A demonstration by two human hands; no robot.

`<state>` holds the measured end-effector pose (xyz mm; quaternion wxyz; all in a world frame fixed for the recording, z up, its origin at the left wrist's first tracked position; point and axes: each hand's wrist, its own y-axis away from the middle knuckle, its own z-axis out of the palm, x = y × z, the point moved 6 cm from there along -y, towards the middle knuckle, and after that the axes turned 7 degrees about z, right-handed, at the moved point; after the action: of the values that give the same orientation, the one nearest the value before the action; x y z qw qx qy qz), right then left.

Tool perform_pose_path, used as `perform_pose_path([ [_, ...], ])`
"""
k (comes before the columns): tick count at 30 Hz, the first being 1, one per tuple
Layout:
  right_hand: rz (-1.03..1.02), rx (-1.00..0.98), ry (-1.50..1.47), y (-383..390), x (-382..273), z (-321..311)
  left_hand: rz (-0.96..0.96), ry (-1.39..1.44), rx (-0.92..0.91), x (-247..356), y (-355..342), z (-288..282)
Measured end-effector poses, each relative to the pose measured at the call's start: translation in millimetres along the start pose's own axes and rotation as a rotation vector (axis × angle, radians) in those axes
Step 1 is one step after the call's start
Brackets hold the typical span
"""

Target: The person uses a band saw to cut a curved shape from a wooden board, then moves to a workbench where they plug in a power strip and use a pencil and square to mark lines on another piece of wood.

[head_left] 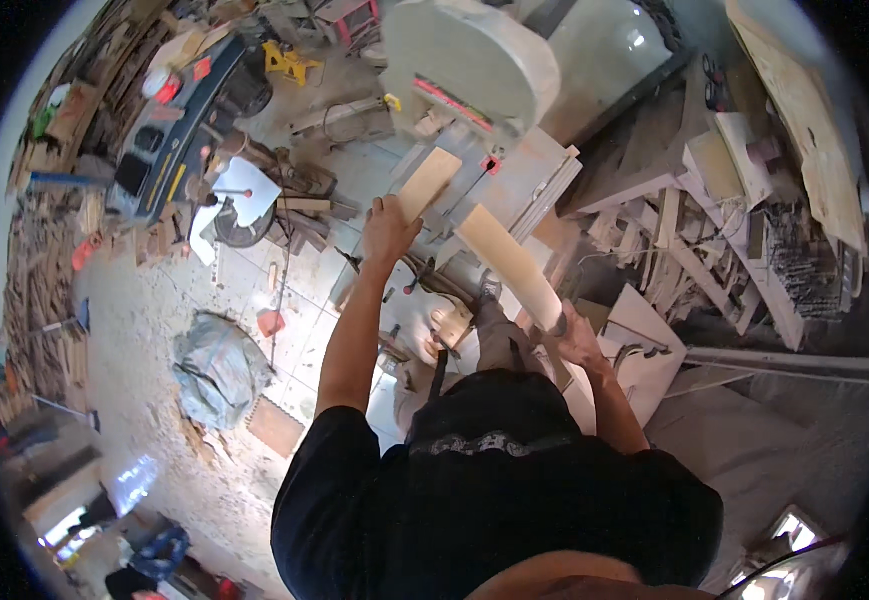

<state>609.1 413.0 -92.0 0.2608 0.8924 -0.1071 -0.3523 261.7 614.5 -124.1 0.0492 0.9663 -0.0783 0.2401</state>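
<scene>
Head view: two hands, two pale wood pieces, one each. Your left hand (390,235) holds the flat board (431,184) by its near end, your right hand (577,338) the curved board (511,262), likewise. Both boards sit your side of the one grey machine (470,60). Left of the machine: one yellow stand (291,63), one plastic bundle (215,368).

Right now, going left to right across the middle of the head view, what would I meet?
Grey bundle, left hand, short board, long board, right hand, scrap wood.
</scene>
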Motion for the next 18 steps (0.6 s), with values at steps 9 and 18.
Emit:
perform_pose_path([
  [9,-0.177,-0.051,0.134,24.0,-85.1,53.0,-0.495,0.928,0.282,-132.0,178.3,17.1],
  [18,-0.364,-0.313,0.247,38.2,-180.5,130.0,-1.113,0.844,0.601,-203.7,520.2,3.9],
])
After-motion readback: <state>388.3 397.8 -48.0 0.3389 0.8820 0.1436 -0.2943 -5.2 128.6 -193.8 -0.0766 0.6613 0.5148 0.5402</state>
